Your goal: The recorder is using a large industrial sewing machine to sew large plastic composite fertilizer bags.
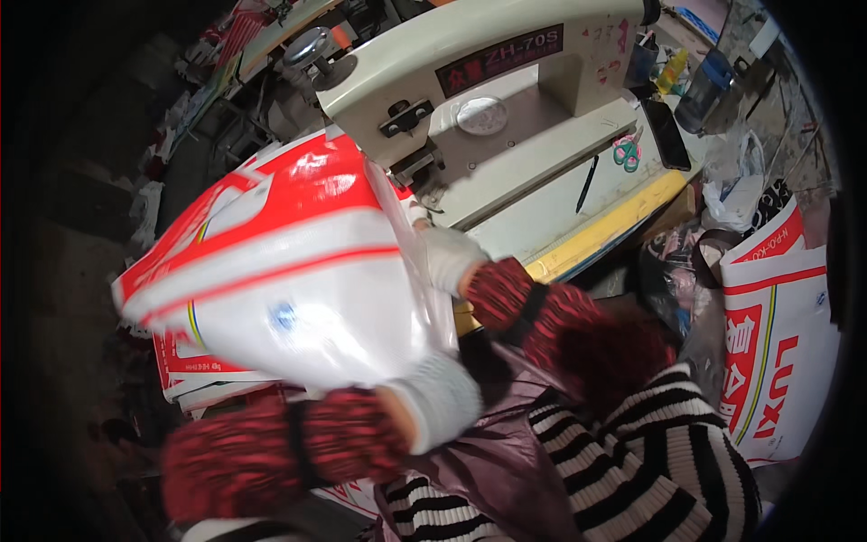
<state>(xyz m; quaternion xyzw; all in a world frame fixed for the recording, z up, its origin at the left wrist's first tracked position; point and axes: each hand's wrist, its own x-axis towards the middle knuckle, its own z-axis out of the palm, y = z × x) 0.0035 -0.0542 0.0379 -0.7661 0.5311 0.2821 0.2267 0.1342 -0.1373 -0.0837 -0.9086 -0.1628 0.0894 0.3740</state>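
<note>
A large white and red plastic sack [298, 262] is stretched out on the left, its far edge up at the head of a cream industrial sewing machine [515, 77]. My right hand [449, 259], in a white glove, is closed on the sack's right edge just below the needle area; its fingertips are partly hidden. Lower down, my left hand [440, 400], also gloved, is curled against the sack's near edge, with its fingers mostly out of sight. Both forearms wear red and black sleeves with dark bands.
Scissors [627, 154], a black pen [588, 184] and a phone [665, 134] lie on the machine bed. A dark bottle [704, 92] stands beyond them. Another printed sack [777, 348] stands at right. More sacks [212, 361] lie below the stretched one.
</note>
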